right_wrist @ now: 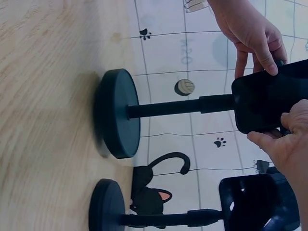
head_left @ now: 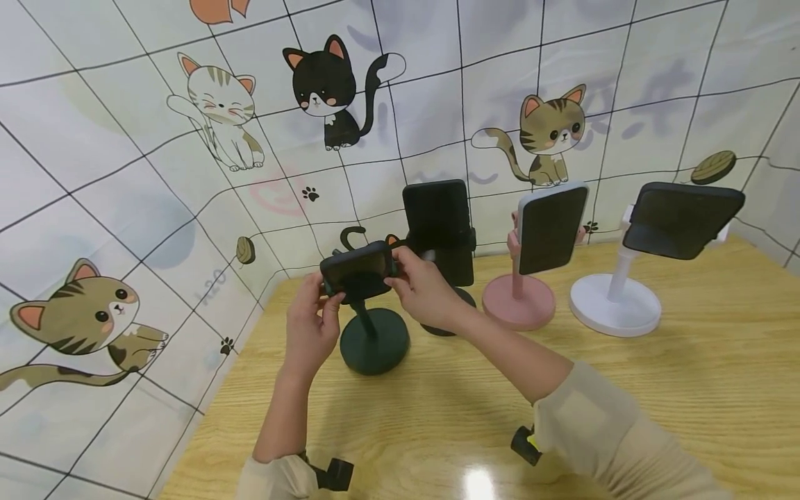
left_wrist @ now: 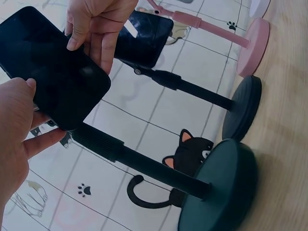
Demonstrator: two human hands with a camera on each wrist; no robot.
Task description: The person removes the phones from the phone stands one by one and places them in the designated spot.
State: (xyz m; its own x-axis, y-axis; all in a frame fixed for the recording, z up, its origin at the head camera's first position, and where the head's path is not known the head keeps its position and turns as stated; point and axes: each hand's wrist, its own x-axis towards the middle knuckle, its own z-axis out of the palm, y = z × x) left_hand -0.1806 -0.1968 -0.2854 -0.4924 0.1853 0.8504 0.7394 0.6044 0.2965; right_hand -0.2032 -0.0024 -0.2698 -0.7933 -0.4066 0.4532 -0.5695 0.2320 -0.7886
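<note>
A black smartphone (head_left: pixel 359 269) lies sideways at the top of a dark green phone stand (head_left: pixel 376 346), its dark screen facing me. My left hand (head_left: pixel 312 321) pinches the phone's left end, thumb (left_wrist: pixel 30 85) at the front edge and fingers behind. At the opposite end my right hand (head_left: pixel 428 288) grips the phone between thumb and fingers. In the right wrist view the stand's post (right_wrist: pixel 168 109) runs up behind the phone (right_wrist: pixel 262 103) between both hands. The phone hides the stand's holder.
To the right stand a black stand (head_left: pixel 464 298), a pink stand (head_left: pixel 519 305) and a white stand (head_left: pixel 615 305), each with a dark-screened device. The wooden table (head_left: pixel 400 430) meets a cat-patterned wall cloth (head_left: pixel 431 125) close behind the stands.
</note>
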